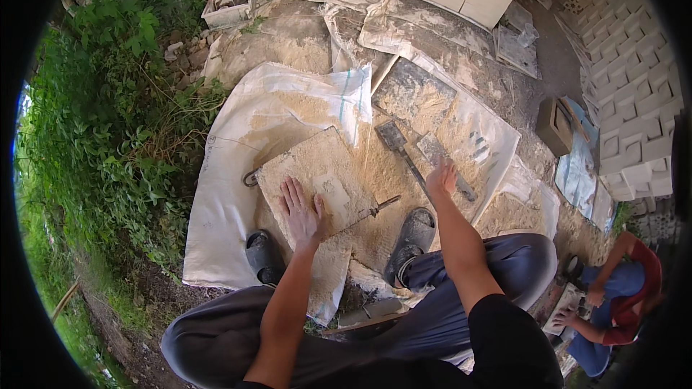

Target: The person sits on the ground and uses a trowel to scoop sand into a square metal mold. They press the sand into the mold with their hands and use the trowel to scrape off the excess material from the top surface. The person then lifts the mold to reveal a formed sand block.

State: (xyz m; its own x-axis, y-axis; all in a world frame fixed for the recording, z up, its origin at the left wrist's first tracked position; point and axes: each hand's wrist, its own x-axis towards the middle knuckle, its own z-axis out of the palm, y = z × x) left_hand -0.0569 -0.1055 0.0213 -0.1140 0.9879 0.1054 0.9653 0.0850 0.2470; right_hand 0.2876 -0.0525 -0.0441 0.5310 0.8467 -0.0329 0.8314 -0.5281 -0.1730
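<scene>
My left hand lies flat, fingers spread, on a square slab coated with pale dust. A lighter rectangular patch shows on the slab beside my thumb. A metal rod with a threaded end sticks out at the slab's right side, and a metal loop shows at its left. My right hand is over a flat grey bar, fingers stretched out; whether it touches the bar I cannot tell. Left of that hand lies a hammer-like tool with a dark, broad head and long handle.
White woven sacking covered in sawdust-like powder spreads under everything. A dusty dark board lies beyond the tools. Green plants crowd the left. Stacked pale blocks stand at right. Another person works at lower right.
</scene>
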